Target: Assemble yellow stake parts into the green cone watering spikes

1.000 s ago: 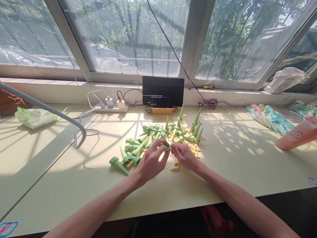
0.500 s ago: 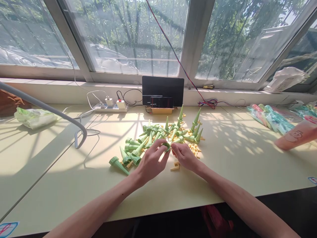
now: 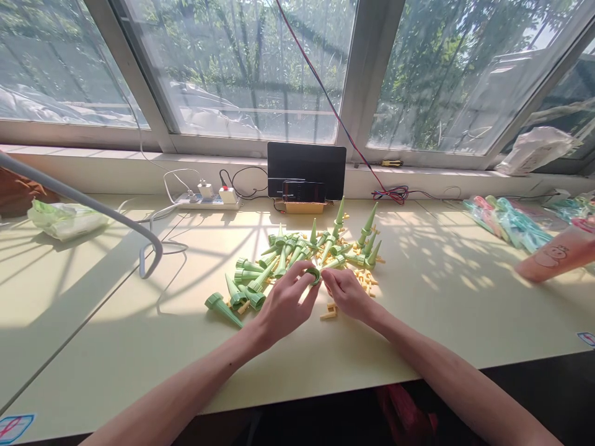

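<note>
My left hand (image 3: 289, 298) is closed around a green plastic cone spike (image 3: 314, 276), its open ribbed end turned toward me. Close beside it, my right hand (image 3: 344, 291) pinches with thumb and index finger right at the cone's side; whatever sits in that pinch is hidden. Behind both hands spreads a heap of similar green cones (image 3: 290, 248), some lying, some standing point up. Small yellow plastic pieces (image 3: 365, 277) are mixed among them. A few yellow pieces (image 3: 329, 313) lie just below my right hand, and one green cone (image 3: 222, 308) lies at the heap's left end.
A black tablet (image 3: 307, 164) stands at the back, a phone (image 3: 304, 191) before it. A power strip (image 3: 209, 201) with cables sits left of them. A grey curved bar (image 3: 116, 214) crosses at left. On the right are a pink cup (image 3: 558, 251) and wrapped packets (image 3: 515, 220).
</note>
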Available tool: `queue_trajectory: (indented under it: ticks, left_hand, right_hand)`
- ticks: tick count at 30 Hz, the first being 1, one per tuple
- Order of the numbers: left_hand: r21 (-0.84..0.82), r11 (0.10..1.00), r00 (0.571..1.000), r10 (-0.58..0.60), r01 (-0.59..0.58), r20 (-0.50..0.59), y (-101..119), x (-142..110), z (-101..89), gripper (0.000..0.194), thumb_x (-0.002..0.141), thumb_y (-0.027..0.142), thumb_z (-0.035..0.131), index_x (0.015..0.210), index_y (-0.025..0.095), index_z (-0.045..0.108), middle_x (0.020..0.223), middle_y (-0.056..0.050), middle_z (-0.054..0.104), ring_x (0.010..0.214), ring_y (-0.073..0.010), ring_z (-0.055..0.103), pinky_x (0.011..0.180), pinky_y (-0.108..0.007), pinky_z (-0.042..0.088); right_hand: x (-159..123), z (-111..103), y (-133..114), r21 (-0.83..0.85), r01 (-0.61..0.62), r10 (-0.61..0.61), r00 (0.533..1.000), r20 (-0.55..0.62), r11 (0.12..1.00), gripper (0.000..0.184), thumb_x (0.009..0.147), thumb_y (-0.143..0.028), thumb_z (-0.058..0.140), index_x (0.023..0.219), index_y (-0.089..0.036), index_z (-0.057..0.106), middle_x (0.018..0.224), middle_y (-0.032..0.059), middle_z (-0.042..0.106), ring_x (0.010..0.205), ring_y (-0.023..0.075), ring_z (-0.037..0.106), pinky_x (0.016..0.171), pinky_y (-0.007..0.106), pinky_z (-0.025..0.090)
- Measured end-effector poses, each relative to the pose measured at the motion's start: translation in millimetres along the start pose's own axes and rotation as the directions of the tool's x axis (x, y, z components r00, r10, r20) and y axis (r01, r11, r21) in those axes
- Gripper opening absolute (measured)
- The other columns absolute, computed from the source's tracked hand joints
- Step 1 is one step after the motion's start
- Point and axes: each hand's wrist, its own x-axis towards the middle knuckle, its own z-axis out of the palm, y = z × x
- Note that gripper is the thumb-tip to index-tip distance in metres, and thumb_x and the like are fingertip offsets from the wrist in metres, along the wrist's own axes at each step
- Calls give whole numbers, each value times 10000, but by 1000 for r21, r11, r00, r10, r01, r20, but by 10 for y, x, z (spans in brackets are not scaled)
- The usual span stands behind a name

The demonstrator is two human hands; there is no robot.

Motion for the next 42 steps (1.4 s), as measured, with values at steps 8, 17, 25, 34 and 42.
queue_trajectory:
  ticks: [8, 17, 25, 34, 42]
  left_hand:
    - [0, 1000, 1000, -9, 9, -5, 0, -5, -3, 69, 868, 109, 574, 887, 172, 554, 1055, -83, 608, 700, -108, 589, 572, -238, 504]
    - [1, 1000, 1000, -2, 2, -15, -14, 1, 3, 84, 863, 99, 582, 893, 171, 551, 1051, -83, 607, 749, -117, 602, 587, -233, 517]
    - [-10, 1000, 1000, 3, -3, -2, 7, 8, -13, 75, 877, 103, 561, 903, 171, 546, 1042, -85, 607, 707, -105, 580, 561, -231, 501]
    - [-14, 1000, 1000, 1, -1, 2, 12, 15, -11, 80, 874, 96, 570, 904, 166, 544, 1043, -85, 604, 698, -99, 564, 558, -226, 489]
    - [-18, 1000, 1000, 4, -4, -1, 3, 7, -8, 86, 870, 91, 573, 900, 167, 545, 1047, -83, 605, 708, -100, 569, 569, -225, 490]
  right_hand:
    - [-3, 9, -10, 28, -32, 31, 999, 9, 999, 463, 1025, -404, 288, 625, -193, 388, 557, -30, 389, 517, 108, 361, 524, 261, 284]
    - [-17, 12, 6, 33, -9, 9, 1000, 13, 999, 399, 1022, -349, 320, 657, -193, 349, 577, -41, 351, 532, 103, 322, 527, 255, 264]
    - [-9, 18, 25, 45, 21, -22, 1000, 8, 999, 403, 1014, -320, 338, 640, -193, 258, 556, -49, 261, 519, 93, 240, 508, 266, 204]
    - [-2, 20, 19, 64, -5, 5, 1000, 4, 998, 453, 1016, -357, 335, 603, -191, 254, 530, -50, 250, 494, 89, 232, 494, 267, 199]
    - [-4, 12, -5, 110, -81, 79, 997, 25, 991, 521, 1013, -420, 337, 548, -187, 330, 506, -46, 294, 470, 87, 272, 494, 271, 210]
